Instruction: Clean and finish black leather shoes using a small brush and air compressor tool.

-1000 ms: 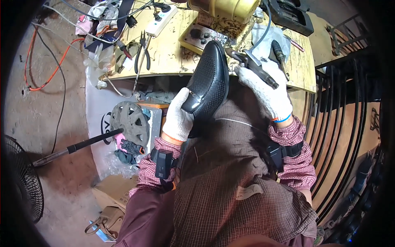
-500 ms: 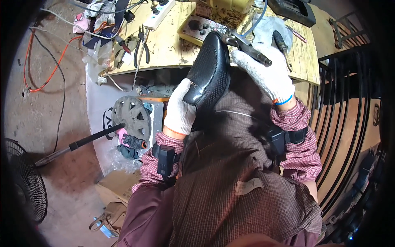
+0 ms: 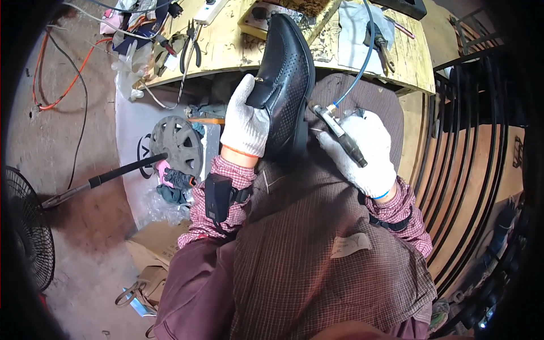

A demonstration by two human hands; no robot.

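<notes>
A black leather shoe [image 3: 283,85] with a perforated side is held up before the bench, toe pointing away from me. My left hand [image 3: 246,116], in a white knit glove, is closed on its heel end, the thumb by the opening. My right hand [image 3: 365,150], gloved the same, is wrapped round a slim metal hand tool [image 3: 340,135] with a dark end and a thin blue hose [image 3: 362,68]. The tool's tip is beside the sole edge near the heel; whether it touches I cannot tell. Most of the right fingers are hidden beneath the tool.
On the wooden bench [image 3: 226,54] lie pliers [image 3: 191,48], a power strip [image 3: 209,10], a control box [image 3: 255,20] and another dark-handled tool [image 3: 382,48] on a cloth. A black metal rack [image 3: 464,147] stands right. At left are a fan [image 3: 28,226] and a pole [image 3: 113,175].
My right hand has brought the tool from the shoe's toe down toward the heel side. The shoe has turned slightly and shows more of its perforated side; the left hand keeps hold.
</notes>
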